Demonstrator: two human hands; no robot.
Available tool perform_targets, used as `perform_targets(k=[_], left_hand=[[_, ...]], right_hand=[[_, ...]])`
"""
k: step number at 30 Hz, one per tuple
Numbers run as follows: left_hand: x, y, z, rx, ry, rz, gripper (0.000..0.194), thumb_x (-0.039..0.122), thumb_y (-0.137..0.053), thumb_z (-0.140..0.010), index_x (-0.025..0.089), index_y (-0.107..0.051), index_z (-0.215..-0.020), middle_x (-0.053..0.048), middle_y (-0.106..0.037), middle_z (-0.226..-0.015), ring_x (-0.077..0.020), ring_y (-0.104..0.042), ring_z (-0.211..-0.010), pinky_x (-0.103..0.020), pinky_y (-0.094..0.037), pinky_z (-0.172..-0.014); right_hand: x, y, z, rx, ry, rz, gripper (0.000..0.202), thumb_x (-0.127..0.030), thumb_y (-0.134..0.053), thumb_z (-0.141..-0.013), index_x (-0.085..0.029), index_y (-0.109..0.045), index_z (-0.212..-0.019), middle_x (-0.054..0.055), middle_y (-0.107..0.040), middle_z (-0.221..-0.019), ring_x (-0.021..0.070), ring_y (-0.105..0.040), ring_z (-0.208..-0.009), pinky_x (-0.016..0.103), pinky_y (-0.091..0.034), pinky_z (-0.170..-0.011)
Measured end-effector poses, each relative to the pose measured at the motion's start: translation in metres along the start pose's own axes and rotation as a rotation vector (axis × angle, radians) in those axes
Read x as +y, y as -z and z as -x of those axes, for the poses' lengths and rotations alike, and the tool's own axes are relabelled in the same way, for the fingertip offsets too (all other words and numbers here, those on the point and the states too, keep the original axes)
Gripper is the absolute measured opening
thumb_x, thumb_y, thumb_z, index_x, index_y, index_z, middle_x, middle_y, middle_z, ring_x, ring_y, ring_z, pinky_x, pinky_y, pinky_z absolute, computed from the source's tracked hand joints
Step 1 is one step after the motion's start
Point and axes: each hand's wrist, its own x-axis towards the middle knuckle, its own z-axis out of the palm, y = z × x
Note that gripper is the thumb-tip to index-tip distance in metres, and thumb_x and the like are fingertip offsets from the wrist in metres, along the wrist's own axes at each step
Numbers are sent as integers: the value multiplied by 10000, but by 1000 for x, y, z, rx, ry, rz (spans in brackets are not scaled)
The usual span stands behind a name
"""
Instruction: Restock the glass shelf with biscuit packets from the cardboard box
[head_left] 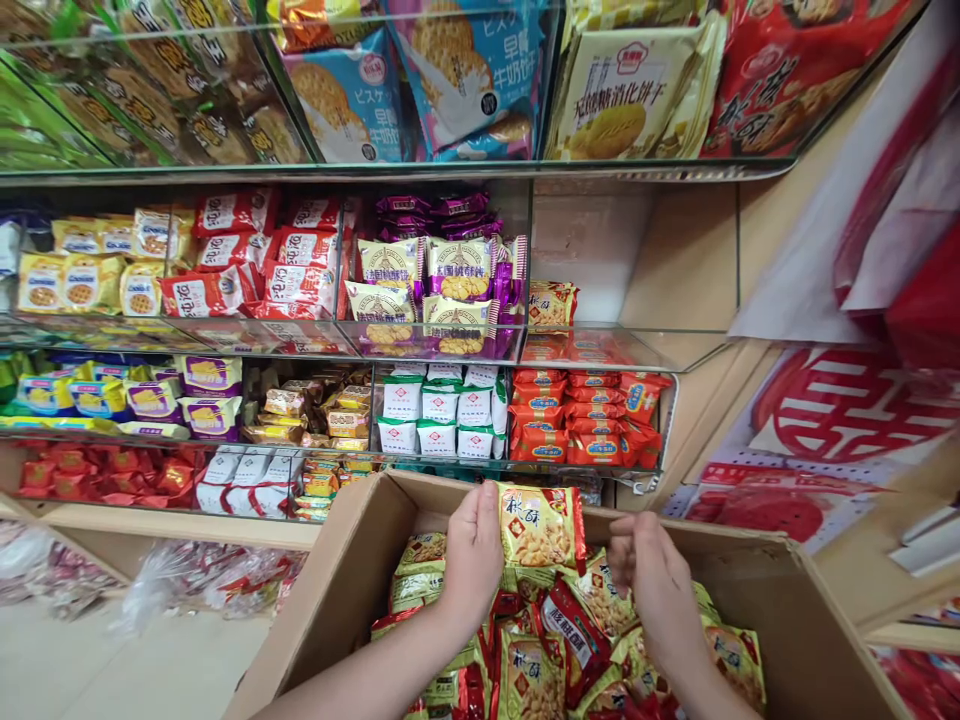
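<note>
An open cardboard box point(337, 590) holds many gold and red snack packets point(532, 672). Above its contents, near the far wall, my left hand point(475, 548) grips the left edge of one upright gold packet point(541, 527) with red edges. To the right of that packet is my right hand point(654, 575), apart from it, its fingers curled and slightly blurred; whether anything is between them cannot be made out. A similar packet point(551, 305) stands in the middle shelf's right compartment, behind the glass.
Glass-fronted shelves point(420, 172) of wrapped snacks rise beyond the box. Orange-red packets point(592, 420) fill the compartment just above its far edge. Red and white decorations point(847, 405) hang at the right. Plastic bags point(195, 580) lie low at the left.
</note>
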Motion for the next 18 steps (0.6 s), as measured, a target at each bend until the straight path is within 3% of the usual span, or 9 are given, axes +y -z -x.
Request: perform_targets(k=[3,6,12,18], left_hand=[[1,-6,7,-20,-16,-14,383,508,-357,-836,190,-414,-630,31,-426,-614,-113,-405,-602,-212,-354,-566],[-1,-13,14,-85,-20,3,364,478,-346,-852,191,-411,-638,25,-432,-625,-114,-413,-611,-216,-359,-581],[-9,-16,17,-151,83,92,354,480,-366,-845,185,-446,-667,5,-490,-654,-127,-467,-642,-232,-387,-619],[-15,-17,18,-181,155,208,334,476,-405,-833,180,-466,-689,8,-515,-654,-126,-488,-655,-231,-399,-639]], right_hand=[[-6,-10,7,-142,-53,5,504,-613,-308,-787,-173,-521,-907,48,-607,-755,174,-554,-646,265,-453,-548],[-8,-17,13,-123,-29,173,511,-607,-329,-778,-166,-560,-892,89,-631,-908,223,-559,-840,308,-436,-748],[-2,-12,15,-93,51,280,464,-583,-339,-792,-177,-565,-791,65,-628,-757,221,-555,-785,292,-420,-690],[9,-13,11,-150,6,206,485,-589,-352,-787,-160,-564,-867,65,-624,-843,200,-552,-780,280,-422,-721]])
